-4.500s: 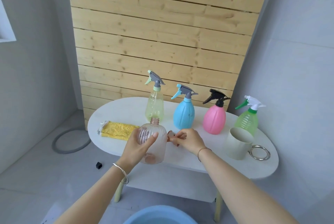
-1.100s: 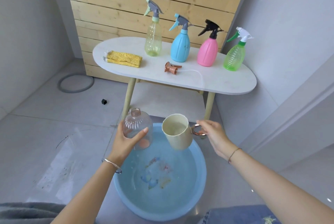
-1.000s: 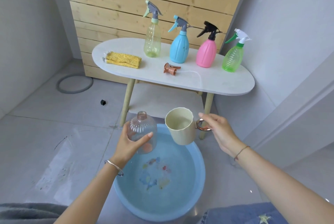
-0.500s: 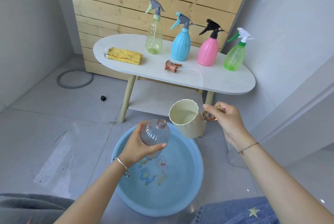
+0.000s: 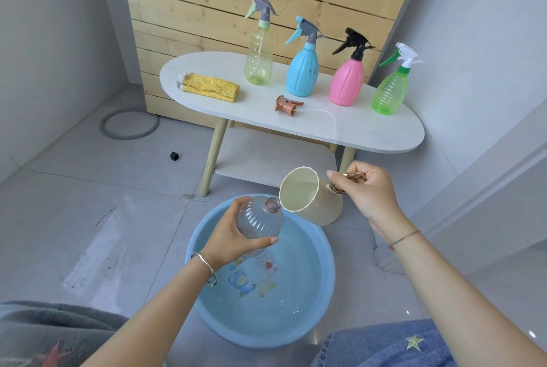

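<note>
Head view: left hand [image 5: 229, 238] grips clear ribbed plastic bottle [image 5: 259, 220], right hand [image 5: 365, 189] holds tilted cream mug [image 5: 307, 196] by copper ring handle. Step: filling. Next: align rim over bottle neck.

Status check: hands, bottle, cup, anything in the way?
Left hand grips clear bottle, tilted, over blue basin. Right hand holds cream cup by ring handle, tipped, rim at bottle mouth. Nothing between them.
</note>
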Demonstrator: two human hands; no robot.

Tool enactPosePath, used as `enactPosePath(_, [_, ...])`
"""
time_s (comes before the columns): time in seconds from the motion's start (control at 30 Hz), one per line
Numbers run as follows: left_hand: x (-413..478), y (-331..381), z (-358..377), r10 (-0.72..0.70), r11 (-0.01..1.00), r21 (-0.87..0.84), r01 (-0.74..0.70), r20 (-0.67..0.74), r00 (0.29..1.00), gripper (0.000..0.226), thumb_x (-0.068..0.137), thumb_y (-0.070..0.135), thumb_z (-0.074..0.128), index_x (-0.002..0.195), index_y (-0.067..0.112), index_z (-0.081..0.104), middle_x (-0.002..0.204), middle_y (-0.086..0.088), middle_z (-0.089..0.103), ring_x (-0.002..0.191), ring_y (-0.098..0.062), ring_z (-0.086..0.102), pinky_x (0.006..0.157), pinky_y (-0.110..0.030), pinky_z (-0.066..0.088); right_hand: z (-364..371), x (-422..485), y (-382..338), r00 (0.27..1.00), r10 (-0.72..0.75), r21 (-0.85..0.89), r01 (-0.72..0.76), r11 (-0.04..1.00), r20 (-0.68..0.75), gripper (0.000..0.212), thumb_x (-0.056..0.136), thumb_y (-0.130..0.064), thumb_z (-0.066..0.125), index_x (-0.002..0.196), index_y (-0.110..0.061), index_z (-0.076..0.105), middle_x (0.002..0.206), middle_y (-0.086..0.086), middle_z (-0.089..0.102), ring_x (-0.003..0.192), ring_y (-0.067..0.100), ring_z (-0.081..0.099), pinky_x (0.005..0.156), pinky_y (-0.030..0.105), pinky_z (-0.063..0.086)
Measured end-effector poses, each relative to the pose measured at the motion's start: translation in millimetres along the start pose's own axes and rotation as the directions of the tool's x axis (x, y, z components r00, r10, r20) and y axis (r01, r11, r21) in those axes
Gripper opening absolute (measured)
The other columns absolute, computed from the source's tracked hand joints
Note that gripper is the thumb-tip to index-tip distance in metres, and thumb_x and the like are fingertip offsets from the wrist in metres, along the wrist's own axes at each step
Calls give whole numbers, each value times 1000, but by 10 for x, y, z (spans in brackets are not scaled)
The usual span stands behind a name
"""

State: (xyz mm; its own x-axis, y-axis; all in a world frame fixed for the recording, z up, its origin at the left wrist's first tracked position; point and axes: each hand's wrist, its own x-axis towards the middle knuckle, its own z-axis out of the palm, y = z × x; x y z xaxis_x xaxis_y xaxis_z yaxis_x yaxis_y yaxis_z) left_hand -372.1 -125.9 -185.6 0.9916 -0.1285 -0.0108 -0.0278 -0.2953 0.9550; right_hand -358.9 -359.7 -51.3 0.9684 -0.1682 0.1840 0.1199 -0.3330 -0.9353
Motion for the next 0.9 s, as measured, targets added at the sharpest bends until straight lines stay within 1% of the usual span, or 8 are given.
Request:
enactPosePath(0.1, [-4,-7,11,2,1000,20,-2,-8,1000,85,56,36,93,125,30,44,122,15,55,115,3,50,85,3,33,14,-3,-21,1000,-22,-30,22,999,11,39,79,-7,74,61,7,42,52,5,58,52,5,62,64,25,43])
enactPosePath(0.17, [-2,-5,17,-2,1000,21,2,-12,1000,83,56,33,93,124,29,44,120,15,55,112,8,49,84,2,33,24,-11,-48,999,-39,-66,40,997,13,40,79,-7,74,63,11,42,58,14,59,49,1,59,57,17,40])
enactPosePath(0.33, [-3,-8,22,1,1000,21,0,-13,1000,80,57,31,93,121,30,44,117,19,54,107,20,46,82,3,33,37,-9,-71,998,-65,-96,66,993,20,38,78,-7,74,61,8,43,54,10,55,46,-2,55,50,12,35])
enactPosePath(0.5, [1,-37,24,-7,1000,14,7,-12,1000,83,57,33,92,124,28,45,120,16,54,113,9,48,83,3,34,38,-2,-68,996,-86,-114,89,989,28,37,78,-9,75,58,-2,44,53,6,56,47,0,53,51,15,35])
enactPosePath(0.67, [2,-58,41,-22,1000,-7,22,10,1000,92,50,47,93,126,28,45,123,16,54,116,7,48,85,2,34,31,16,-56,992,-121,-157,126,980,42,42,77,-13,76,54,-12,41,45,-11,49,49,5,41,49,15,30])
enactPosePath(0.73, [2,-62,58,-32,999,-12,33,10,999,97,44,57,88,126,29,45,122,17,54,115,7,48,85,0,35,32,20,-51,990,-135,-161,140,977,45,41,77,-14,76,55,-8,41,48,-7,50,51,8,40,51,18,30])
enactPosePath(0.8, [3,-73,77,-44,999,-17,44,9,999,95,45,53,90,125,29,45,121,16,54,114,6,49,83,0,36,40,15,-59,987,-150,-183,157,971,53,40,77,-15,76,58,-2,43,54,4,49,53,10,37,51,21,29])
enactPosePath(0.9, [4,-89,101,-50,999,-11,51,11,999,95,47,51,91,127,28,44,120,16,54,114,2,51,81,-1,39,46,4,-77,983,-174,-217,183,959,60,40,77,-15,76,59,1,44,53,2,43,50,7,33,49,17,26])
